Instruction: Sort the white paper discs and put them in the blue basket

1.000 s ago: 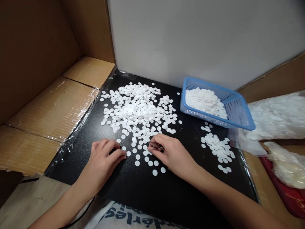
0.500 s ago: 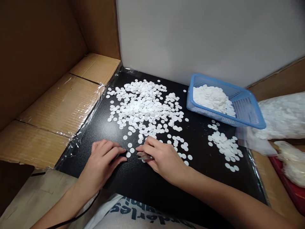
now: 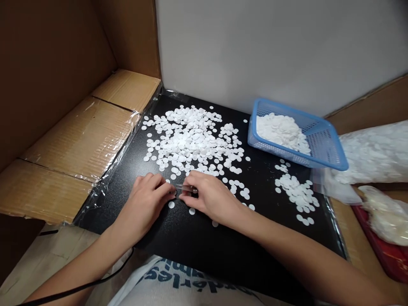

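Hands [image 3: 178, 199] w/ tweezers [image 3: 186, 188], white discs [image 3: 191, 140], blue basket [image 3: 321, 148]

Under your right hand [image 3: 212, 197] the far end of the tweezers [image 3: 186, 187] is hidden; you see only the thin part ahead of your fingers. Whether their tips grip a disc [image 3: 172, 193] between your two sets of fingertips is too small to tell. Your left hand [image 3: 145, 204] covers whatever lies beneath its fingers. Off to the right of your fingers, the plastic bag [image 3: 372, 155] and red tray [image 3: 382, 250] run past the edge.
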`<state>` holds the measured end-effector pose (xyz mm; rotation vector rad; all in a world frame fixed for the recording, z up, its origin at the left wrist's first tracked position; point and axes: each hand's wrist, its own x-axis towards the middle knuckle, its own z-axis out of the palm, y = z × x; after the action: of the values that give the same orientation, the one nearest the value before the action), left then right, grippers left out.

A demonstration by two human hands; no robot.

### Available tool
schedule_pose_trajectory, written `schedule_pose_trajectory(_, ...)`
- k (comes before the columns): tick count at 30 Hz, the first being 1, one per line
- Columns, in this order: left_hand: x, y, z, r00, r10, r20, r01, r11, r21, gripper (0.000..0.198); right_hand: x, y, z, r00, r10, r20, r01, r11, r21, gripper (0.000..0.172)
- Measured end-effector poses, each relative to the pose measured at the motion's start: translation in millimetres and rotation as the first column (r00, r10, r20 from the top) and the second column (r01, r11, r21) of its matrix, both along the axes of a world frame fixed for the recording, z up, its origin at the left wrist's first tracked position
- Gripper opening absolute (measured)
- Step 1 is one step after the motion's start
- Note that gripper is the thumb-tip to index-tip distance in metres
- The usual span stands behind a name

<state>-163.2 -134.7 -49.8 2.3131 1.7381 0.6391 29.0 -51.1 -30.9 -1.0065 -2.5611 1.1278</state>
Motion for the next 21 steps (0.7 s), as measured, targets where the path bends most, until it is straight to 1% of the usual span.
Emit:
schedule_pose_trajectory(2,3,6,0.5,1.000,0.004,-0.016,-0.005,0.999,-0.052,0.009,16,1,2.4,0.989,-0.092,-0.115,0.085,0.994,-0.068,0.013)
schedule_pose_trajectory(4,4,10,0.5,1.000,0.026,0.013,-0.024,0.993,-0.115,0.005,34,-1,6.1,0.968,-0.195,-0.159,0.178,0.977,-0.119,0.011)
schedule_pose_trajectory(6,5,12,0.5,0.998,0.056,0.037,-0.050,0.986,-0.157,0.008,51,-5,8.7,0.950,-0.261,-0.172,0.248,0.964,-0.094,0.007)
schedule_pose_trajectory(8,6,14,1.1,0.996,0.076,0.042,-0.068,0.983,-0.170,0.012,63,-12,7.7,0.945,-0.260,-0.197,0.256,0.966,-0.043,0.010)
schedule_pose_trajectory(10,9,16,2.2,0.997,0.062,0.047,-0.053,0.985,-0.163,0.015,68,-20,2.5,0.952,-0.192,-0.237,0.195,0.981,-0.010,0.015)
schedule_pose_trajectory(12,13,17,3.1,0.998,0.016,0.059,-0.008,0.992,-0.126,0.015,66,-29,-5.1,0.965,-0.074,-0.251,0.088,0.995,0.043,0.016)
schedule_pose_trajectory(14,17,17,3.1,0.997,-0.041,0.061,0.046,0.995,-0.084,0.013,59,-36,-12.1,0.983,0.053,-0.178,-0.024,0.986,0.164,0.020)
schedule_pose_trajectory(16,20,16,2.4,0.995,-0.087,0.058,0.091,0.993,-0.072,0.014,49,-40,-16.1,0.989,0.141,-0.040,-0.119,0.935,0.335,0.025)
schedule_pose_trajectory(18,20,12,2.2,0.992,-0.109,0.068,0.114,0.990,-0.080,0.016,42,-42,-16.9,0.981,0.184,0.069,-0.194,0.860,0.471,0.024)
schedule_pose_trajectory(19,19,10,2.7,0.990,-0.114,0.083,0.121,0.989,-0.080,0.018,39,-42,-16.6,0.976,0.197,0.097,-0.219,0.834,0.507,0.023)
schedule_pose_trajectory(20,16,8,3.6,0.987,-0.119,0.105,0.127,0.989,-0.076,0.019,38,-42,-16.1,0.972,0.206,0.111,-0.233,0.822,0.519,0.022)
schedule_pose_trajectory(21,13,5,4.9,0.984,-0.119,0.130,0.128,0.989,-0.069,0.021,38,-41,-15.8,0.971,0.209,0.114,-0.237,0.825,0.513,0.021)
